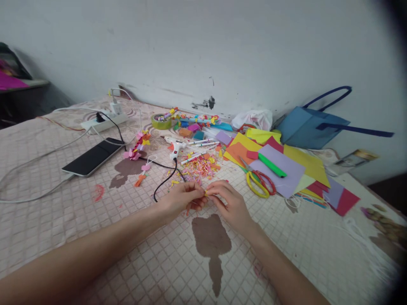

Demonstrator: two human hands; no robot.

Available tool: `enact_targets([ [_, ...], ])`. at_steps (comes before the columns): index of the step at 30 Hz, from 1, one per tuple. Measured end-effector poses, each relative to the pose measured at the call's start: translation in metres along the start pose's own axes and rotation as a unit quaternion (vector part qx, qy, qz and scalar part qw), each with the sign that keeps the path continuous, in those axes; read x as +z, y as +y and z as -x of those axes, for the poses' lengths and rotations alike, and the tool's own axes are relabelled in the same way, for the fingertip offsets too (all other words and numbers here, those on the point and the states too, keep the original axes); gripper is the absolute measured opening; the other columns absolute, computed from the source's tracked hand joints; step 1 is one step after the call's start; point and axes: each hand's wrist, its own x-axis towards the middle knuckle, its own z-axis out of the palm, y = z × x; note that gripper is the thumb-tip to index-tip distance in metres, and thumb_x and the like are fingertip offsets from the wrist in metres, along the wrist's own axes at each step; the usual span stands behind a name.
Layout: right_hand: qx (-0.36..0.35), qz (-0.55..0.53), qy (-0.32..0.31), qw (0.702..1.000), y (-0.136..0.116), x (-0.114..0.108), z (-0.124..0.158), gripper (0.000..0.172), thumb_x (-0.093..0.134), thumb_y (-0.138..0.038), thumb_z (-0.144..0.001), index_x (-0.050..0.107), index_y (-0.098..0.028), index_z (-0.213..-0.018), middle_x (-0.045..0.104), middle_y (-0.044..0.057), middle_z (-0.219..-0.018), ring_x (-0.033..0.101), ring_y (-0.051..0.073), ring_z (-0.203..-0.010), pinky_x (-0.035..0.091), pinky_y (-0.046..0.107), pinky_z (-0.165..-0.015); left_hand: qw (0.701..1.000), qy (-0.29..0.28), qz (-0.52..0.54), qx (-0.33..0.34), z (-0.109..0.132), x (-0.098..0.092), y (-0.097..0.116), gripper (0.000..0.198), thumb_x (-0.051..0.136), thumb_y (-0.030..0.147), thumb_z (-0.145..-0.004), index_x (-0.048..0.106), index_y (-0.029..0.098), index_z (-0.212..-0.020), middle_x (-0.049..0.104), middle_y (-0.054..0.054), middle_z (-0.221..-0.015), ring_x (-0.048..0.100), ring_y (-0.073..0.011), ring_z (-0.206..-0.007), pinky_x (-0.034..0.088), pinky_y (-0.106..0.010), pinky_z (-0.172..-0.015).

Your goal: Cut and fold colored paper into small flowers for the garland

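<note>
My left hand (186, 198) and my right hand (229, 203) meet fingertip to fingertip over the middle of the table. Pinched between them is a small yellow piece of paper (206, 193), mostly hidden by the fingers, so its shape is unclear. Both hands are closed on it. Just beyond lie a heap of coloured paper shreds (203, 166) and a white glue gun (175, 146) with a black cord. Scissors (260, 183) with yellow and red handles rest to the right of my right hand, beside a green cutter knife (271, 165).
Coloured paper sheets (282, 163) spread at the right, before a blue bag (311, 127). On the left are a tablet (93, 156), a white power strip (103, 122) with trailing cables, and a string of paper flowers (137, 148). Green tape (161, 123) sits near the wall.
</note>
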Motion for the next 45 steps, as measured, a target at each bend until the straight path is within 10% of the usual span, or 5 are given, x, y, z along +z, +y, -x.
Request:
enact_targets([
  [18, 0.115, -0.135, 0.001, 0.984, -0.0027, 0.0024, -0.0022, 0.006, 0.052, -0.017, -0.083, 0.057, -0.021, -0.083, 0.057, 0.004, -0.086, 0.054, 0.017, -0.083, 0.045, 0.032, -0.075, 0.998, -0.032, -0.002, -0.050, -0.0030, -0.0024, 0.0013, 0.023, 0.070, 0.030, -0.069, 0.060, 0.009, -0.069, 0.063, -0.004, -0.063, 0.056, -0.0084, -0.054, 0.045, -0.022, -0.057],
  [27, 0.222, -0.187, -0.019, 0.957, -0.0003, 0.0055, -0.0007, 0.005, 0.054, -0.023, -0.082, 0.055, -0.019, -0.080, 0.056, 0.000, -0.074, 0.054, 0.013, -0.068, 0.045, 0.026, -0.062, 0.983, -0.007, -0.174, 0.056, -0.0029, -0.0028, -0.0019, 0.018, 0.063, 0.029, -0.075, 0.060, 0.012, -0.070, 0.063, -0.001, -0.063, 0.057, -0.0103, -0.056, 0.045, -0.022, -0.057],
  [45, 0.210, -0.169, 0.020, 0.963, -0.0007, 0.0098, 0.0011, 0.005, 0.051, -0.023, -0.084, 0.053, -0.019, -0.080, 0.055, 0.000, -0.074, 0.054, 0.013, -0.067, 0.045, 0.027, -0.063, 0.998, -0.017, -0.040, -0.041, -0.0013, 0.0004, 0.0001, 0.017, 0.062, 0.026, -0.077, 0.060, 0.010, -0.070, 0.064, -0.003, -0.069, 0.057, -0.0074, -0.056, 0.045, -0.021, -0.059],
])
